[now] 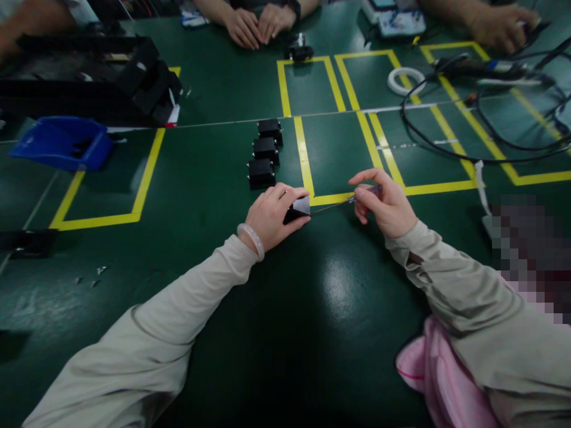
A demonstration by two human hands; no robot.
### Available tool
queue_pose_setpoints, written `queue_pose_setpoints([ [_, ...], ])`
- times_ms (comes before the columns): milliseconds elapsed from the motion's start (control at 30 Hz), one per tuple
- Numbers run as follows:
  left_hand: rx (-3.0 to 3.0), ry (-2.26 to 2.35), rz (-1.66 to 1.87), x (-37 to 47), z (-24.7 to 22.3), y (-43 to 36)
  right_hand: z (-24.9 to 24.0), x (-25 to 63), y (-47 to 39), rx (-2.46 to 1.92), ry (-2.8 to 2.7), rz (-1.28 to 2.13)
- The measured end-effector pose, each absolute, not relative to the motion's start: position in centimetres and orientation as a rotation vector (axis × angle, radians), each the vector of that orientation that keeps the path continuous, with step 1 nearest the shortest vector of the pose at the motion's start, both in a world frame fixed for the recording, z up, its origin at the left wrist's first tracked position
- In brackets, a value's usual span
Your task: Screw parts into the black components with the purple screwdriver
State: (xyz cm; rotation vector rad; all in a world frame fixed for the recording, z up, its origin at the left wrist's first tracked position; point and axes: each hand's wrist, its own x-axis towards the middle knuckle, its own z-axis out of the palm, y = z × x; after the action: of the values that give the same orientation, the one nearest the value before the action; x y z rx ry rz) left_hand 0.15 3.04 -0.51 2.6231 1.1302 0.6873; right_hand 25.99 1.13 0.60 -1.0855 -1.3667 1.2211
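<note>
My left hand (275, 215) is closed around a small black block (300, 207), which looks like the blocks standing behind it; the fingers hide most of it. In my right hand (382, 203) is a screwdriver (363, 193), pinched by the handle between thumb and fingers. Its thin shaft points left, and the tip reaches the right face of the held block; whether it sits in a screw cannot be made out. Just beyond my left hand, three black blocks (262, 173) with small shiny screws at their ends stand in a row.
A blue scoop-shaped bin (65, 142) and black trays (80, 89) are at the left. Loose screws (94, 283) lie at the near left. Yellow tape (147, 178) marks the green table. A tape roll (405, 81) and black cable (446, 151) lie right. Other people's hands (259, 27) rest opposite.
</note>
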Motion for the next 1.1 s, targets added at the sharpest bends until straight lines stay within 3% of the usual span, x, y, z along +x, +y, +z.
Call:
queue_pose_setpoints([
  [1100,2.624,1.124,0.697,0.13,-0.63,3.05,0.56,26.08,1.23,-1.07,-1.351,1.252],
])
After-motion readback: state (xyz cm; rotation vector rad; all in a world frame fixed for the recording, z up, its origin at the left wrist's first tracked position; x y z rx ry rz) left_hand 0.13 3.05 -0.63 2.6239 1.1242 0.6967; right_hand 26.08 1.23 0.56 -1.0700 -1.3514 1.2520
